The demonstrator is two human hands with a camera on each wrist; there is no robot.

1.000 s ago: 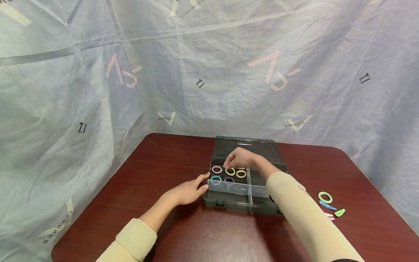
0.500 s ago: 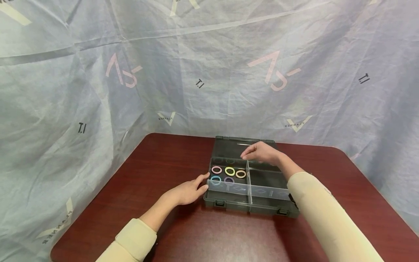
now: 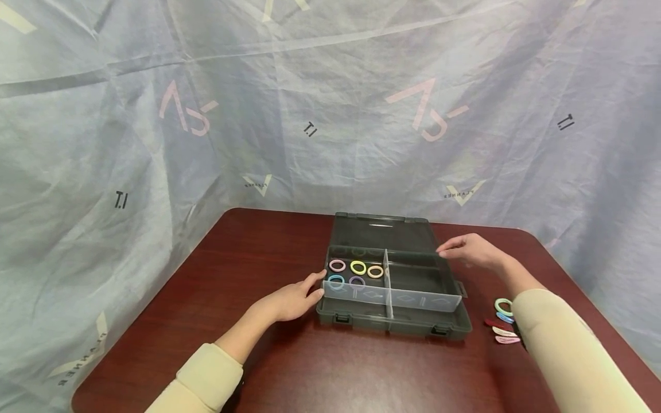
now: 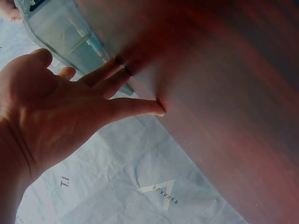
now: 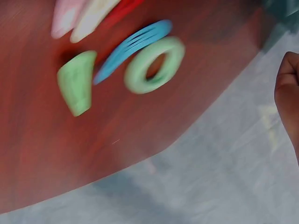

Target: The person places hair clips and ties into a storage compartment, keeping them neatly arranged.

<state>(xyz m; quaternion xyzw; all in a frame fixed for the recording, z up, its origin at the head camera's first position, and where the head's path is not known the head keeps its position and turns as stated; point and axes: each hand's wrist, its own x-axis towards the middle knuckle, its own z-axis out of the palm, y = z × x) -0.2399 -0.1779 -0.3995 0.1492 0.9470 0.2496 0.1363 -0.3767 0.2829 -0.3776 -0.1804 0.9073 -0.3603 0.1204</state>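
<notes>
A grey see-through compartment box [image 3: 361, 326] lies on the table with its lid [image 3: 382, 232] folded back. In its back left compartment rest several ring-shaped hair ties, among them a pink hair tie [image 3: 337, 271], a yellow hair tie [image 3: 358, 273] and a peach hair tie [image 3: 375, 278]. My left hand [image 3: 289, 302] touches the box's left side, fingers extended. Above the box's back right corner hovers my right hand [image 3: 472, 250], fingers loosely bent and nothing visible in them. A green hair tie [image 5: 135, 77] and a blue hair clip [image 5: 135, 42] lie right of the box.
Beside the blue clip lie a green hair clip [image 5: 77, 84], a pink clip [image 3: 508, 339], a cream clip [image 3: 504, 332] and a red clip [image 3: 496, 324]. A clear divider [image 3: 423, 300] crosses the box. A pale cloth [image 3: 330, 143] hangs behind the table.
My right hand has left the yellow hair tie and moved right, past the box's right compartment. The left hand keeps its place at the box. The view has shifted slightly.
</notes>
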